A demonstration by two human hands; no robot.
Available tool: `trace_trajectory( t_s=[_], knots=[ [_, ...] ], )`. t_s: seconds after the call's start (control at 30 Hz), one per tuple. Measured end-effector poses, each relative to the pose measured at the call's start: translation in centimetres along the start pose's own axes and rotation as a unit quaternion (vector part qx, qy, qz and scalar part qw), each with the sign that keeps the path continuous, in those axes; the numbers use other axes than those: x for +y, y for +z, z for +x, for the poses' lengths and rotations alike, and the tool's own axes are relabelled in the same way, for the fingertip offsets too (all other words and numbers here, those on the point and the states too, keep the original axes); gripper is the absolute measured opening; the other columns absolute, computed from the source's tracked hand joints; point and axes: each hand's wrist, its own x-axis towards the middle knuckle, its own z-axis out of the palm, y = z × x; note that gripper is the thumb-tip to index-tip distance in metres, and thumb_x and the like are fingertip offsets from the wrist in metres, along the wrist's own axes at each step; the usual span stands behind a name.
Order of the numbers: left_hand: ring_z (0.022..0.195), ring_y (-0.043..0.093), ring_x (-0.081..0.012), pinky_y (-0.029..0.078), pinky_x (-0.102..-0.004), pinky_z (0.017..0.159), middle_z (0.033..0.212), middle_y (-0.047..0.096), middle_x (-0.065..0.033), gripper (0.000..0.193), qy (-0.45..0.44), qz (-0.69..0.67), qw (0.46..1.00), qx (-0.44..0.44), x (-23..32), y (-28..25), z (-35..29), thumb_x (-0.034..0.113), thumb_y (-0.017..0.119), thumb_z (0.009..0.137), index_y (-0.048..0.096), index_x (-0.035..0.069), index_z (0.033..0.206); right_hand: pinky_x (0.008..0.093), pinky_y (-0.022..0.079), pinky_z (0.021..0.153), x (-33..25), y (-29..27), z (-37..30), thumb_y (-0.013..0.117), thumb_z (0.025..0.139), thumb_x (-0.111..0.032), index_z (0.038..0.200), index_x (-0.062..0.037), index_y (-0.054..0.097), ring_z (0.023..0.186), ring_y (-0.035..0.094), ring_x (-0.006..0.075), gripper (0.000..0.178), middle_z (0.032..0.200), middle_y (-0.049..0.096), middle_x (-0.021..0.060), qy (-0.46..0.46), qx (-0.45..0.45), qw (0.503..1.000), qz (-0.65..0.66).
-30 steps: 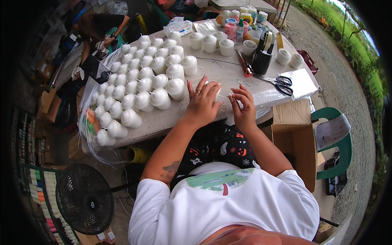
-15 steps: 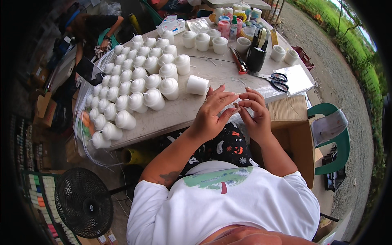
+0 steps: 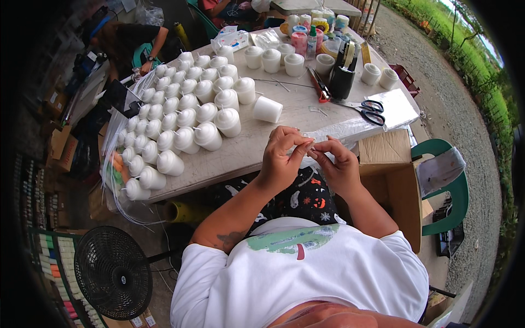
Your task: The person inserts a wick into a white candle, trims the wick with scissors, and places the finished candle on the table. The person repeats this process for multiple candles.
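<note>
Above the near edge of the table, my left hand (image 3: 280, 159) and my right hand (image 3: 340, 168) meet with their fingertips pinched together. Whatever they hold between them is too small to name. Just beyond my left hand a white candle (image 3: 268, 110) lies on its side. To the left, many white candles (image 3: 186, 117) stand close together in rows, with thin wicks sticking up from their tops. Beyond my right hand, clear plastic film (image 3: 342, 131) runs along the table's front edge.
Scissors (image 3: 372, 111), a red-and-black cutter (image 3: 320, 86) and a black tape dispenser (image 3: 342, 76) lie at the right of the table (image 3: 219, 169). Long white wicks (image 3: 112, 158) hang over its left edge. An open cardboard box (image 3: 385, 169) stands by my right arm, a black fan (image 3: 114, 272) at lower left.
My fingers have closed from a looser, spread pose into a tight pinch, and both hands have come closer together and slightly lower. The view has shifted a little.
</note>
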Motion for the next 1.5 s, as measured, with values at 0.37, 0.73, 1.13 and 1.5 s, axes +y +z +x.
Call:
trace_trajectory(
  t_s=[0.37, 0.73, 1.13, 1.5],
  knots=[
    [0.095, 0.058, -0.0287, 0.046, -0.0363, 0.084, 0.098, 0.062, -0.0111, 0.011, -0.121, 0.032, 0.983, -0.137, 0.7, -2.4, -0.6, 0.014, 0.064, 0.088, 0.066, 0.003, 0.090, 0.0477, 0.028, 0.103, -1.4, -0.8, 0.6, 0.074, 0.075, -0.006, 0.090, -0.0165, 0.066, 0.084, 0.063, 0.0138, 0.020, 0.083, 0.065, -0.0037, -0.173, -0.012, 0.963, -0.208],
    [0.104, 0.056, -0.0208, 0.045, -0.0296, 0.090, 0.109, 0.059, -0.0105, 0.020, -0.143, -0.019, 0.959, -0.242, 1.0, -3.7, -0.6, 0.016, 0.059, 0.093, 0.064, 0.000, 0.104, 0.0497, 0.026, 0.105, -1.8, -1.1, 0.5, 0.075, 0.074, -0.009, 0.090, -0.0151, 0.067, 0.083, 0.062, 0.0141, 0.020, 0.079, 0.063, -0.0032, -0.186, -0.049, 0.960, -0.202],
    [0.106, 0.056, -0.0185, 0.044, -0.0292, 0.091, 0.117, 0.057, -0.0117, 0.019, -0.237, -0.171, 0.895, -0.336, 0.7, -4.7, -0.9, 0.015, 0.058, 0.094, 0.068, 0.001, 0.102, 0.0517, 0.025, 0.107, -2.4, -1.6, 0.5, 0.076, 0.073, -0.011, 0.090, -0.0157, 0.068, 0.080, 0.060, 0.0136, 0.019, 0.077, 0.061, -0.0042, -0.189, -0.135, 0.954, -0.188],
    [0.104, 0.056, -0.0201, 0.043, -0.0309, 0.091, 0.109, 0.060, -0.0075, 0.009, -0.239, -0.107, 0.912, -0.315, 1.2, -5.6, -0.1, 0.013, 0.075, 0.078, 0.071, 0.006, 0.082, 0.0520, 0.025, 0.107, -2.3, -1.5, 0.3, 0.074, 0.074, -0.008, 0.092, -0.0156, 0.069, 0.080, 0.059, 0.0138, 0.020, 0.075, 0.059, -0.0033, -0.194, -0.187, 0.947, -0.176]
  ],
)
